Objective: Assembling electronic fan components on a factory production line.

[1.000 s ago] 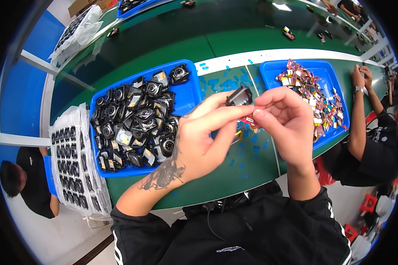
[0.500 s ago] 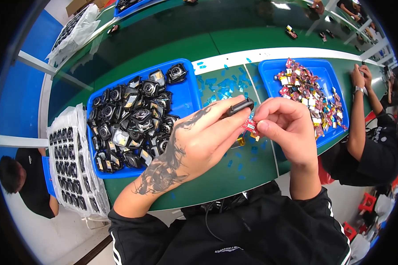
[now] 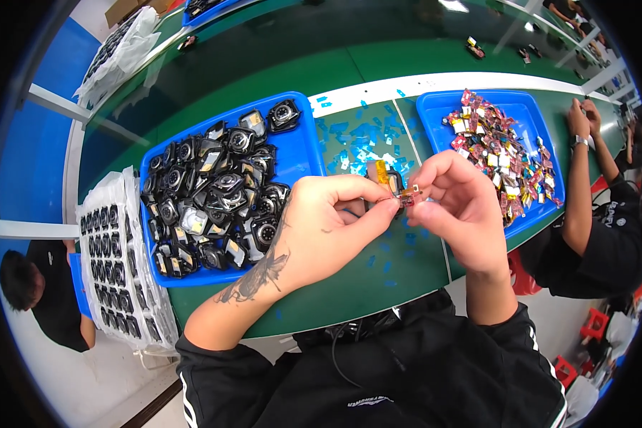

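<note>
My left hand (image 3: 328, 217) is closed around a small black watch case (image 3: 394, 180), thumb and forefinger pinched at its near side. A yellow strip (image 3: 381, 173) stands up from the case. At the fingertips of my right hand (image 3: 465, 214) is a small red circuit board (image 3: 411, 195), pinched right against the case; whether the two are joined I cannot tell. Both hands meet above the green table (image 3: 349, 292). Beside my left wrist, a blue tray (image 3: 303, 146) holds a heap of black watch cases (image 3: 221, 185). Fingers partly hide the held parts.
A second blue tray (image 3: 526, 118) at the right holds piled red and yellow circuit boards (image 3: 493, 153). Blue film scraps (image 3: 367, 139) litter the table between the trays. Filled white trays (image 3: 114, 264) stand at the left. A co-worker's hands (image 3: 583, 118) are at the right.
My left hand has turned over, its thumb now facing up, and the black case with its yellow strip shows. The black bar above my left fingers is out of sight. My right hand still pinches the board.
</note>
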The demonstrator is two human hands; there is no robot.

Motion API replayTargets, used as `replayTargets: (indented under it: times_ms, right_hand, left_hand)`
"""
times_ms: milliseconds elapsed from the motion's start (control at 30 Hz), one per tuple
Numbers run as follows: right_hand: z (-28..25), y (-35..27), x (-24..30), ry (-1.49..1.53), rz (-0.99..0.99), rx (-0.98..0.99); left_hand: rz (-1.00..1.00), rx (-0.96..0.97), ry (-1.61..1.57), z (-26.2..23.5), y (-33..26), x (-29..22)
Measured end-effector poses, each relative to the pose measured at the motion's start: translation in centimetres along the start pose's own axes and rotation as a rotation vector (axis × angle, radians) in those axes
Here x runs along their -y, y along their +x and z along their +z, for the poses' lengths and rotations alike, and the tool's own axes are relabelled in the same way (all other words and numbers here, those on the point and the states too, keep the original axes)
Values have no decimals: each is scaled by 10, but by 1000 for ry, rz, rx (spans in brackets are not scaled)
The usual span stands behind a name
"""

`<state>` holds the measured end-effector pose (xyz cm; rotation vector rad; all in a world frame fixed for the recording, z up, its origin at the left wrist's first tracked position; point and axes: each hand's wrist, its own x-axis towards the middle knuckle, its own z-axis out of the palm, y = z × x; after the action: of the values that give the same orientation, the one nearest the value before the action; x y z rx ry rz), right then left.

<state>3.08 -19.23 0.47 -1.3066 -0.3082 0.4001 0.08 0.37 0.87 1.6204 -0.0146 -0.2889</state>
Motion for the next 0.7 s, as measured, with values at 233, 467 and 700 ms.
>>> replayTargets:
  times_ms: [233,467,700]
  right_hand:
    - [13,3,-17,-259,-252,-184]
    - [6,2,-11,-267,-226,-204]
    - [21,17,-16,-452,-169,-158]
  left_hand:
    - [164,-68,-245,10,-2,10]
    - [217,-51,-298,14,4,7]
    - [213,-144,-343,7,-2,9]
